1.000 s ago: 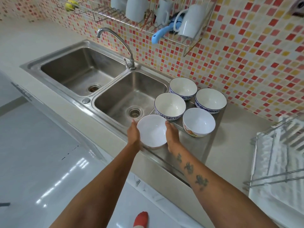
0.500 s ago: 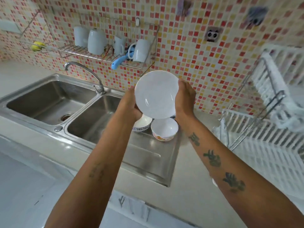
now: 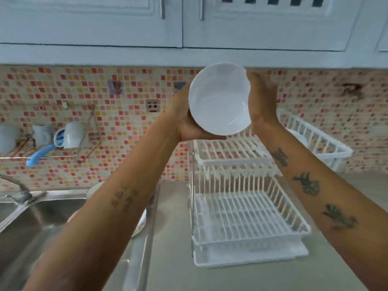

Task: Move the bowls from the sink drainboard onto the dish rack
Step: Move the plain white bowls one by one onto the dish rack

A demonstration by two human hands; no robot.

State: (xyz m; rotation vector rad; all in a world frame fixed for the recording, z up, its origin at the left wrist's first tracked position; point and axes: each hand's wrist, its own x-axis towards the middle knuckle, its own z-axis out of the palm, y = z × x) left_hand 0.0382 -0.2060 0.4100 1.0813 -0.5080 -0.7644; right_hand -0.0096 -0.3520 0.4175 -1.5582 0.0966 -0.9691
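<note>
I hold a plain white bowl (image 3: 219, 99) up in the air with both hands, its hollow tilted towards me. My left hand (image 3: 184, 120) cups its left and lower side; my right hand (image 3: 261, 101) presses its right side. The bowl hangs above the upper tier of the white two-tier dish rack (image 3: 241, 208), which stands on the counter right of the sink drainboard (image 3: 136, 248). My left forearm hides most of the drainboard; only slivers of other bowls (image 3: 140, 222) show past it.
A steel sink (image 3: 37, 223) with a tap (image 3: 19, 190) lies at the lower left. A wall rack with white mugs (image 3: 73, 135) and a blue utensil hangs on the tiled wall. A second white basket (image 3: 315, 139) stands behind the rack. Cabinets hang overhead.
The white bowl was lifted off the drainboard and carried up and to the right in both hands, from beside the other bowls to above the dish rack. My view swung right with it.
</note>
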